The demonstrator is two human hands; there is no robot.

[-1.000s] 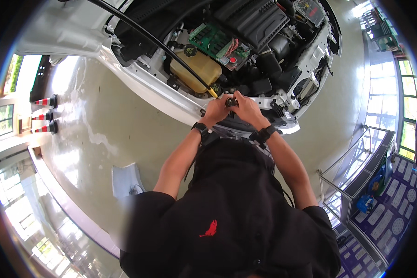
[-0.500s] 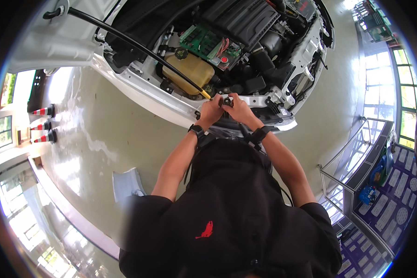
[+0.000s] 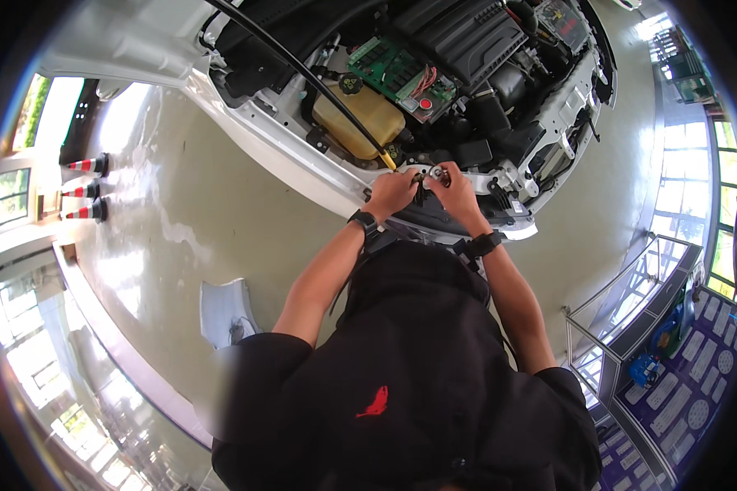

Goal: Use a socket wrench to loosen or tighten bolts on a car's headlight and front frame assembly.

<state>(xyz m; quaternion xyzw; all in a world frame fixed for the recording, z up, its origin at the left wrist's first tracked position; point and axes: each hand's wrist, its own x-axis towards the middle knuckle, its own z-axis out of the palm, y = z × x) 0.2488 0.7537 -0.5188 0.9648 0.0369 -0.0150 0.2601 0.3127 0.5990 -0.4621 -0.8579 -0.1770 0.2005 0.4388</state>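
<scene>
I have both bare hands at the front edge of the white car's open engine bay [image 3: 483, 123]. My left hand [image 3: 391, 193] has its fingers curled closed beside the yellow lower end of the black support rod [image 3: 303, 72], around a small dark part too hidden to name. Just right of it, my right hand [image 3: 458, 193] pinches a small round metal fitting [image 3: 436, 175] above the front body panel. The yellowish translucent reservoir [image 3: 352, 123] lies behind my left hand, with a green circuit board [image 3: 385, 69] beyond it.
Three striped cones [image 3: 87, 189] stand at far left, and a pale curved panel [image 3: 221, 311] lies on the floor [image 3: 180, 204] at lower left. A metal railing [image 3: 598, 270] and purple display board [image 3: 671, 385] are at right; the raised hood [image 3: 106, 53] is upper left.
My right hand has shifted slightly right, away from my left, with the metal fitting; more of that fitting shows. The camera's view has also swayed a little.
</scene>
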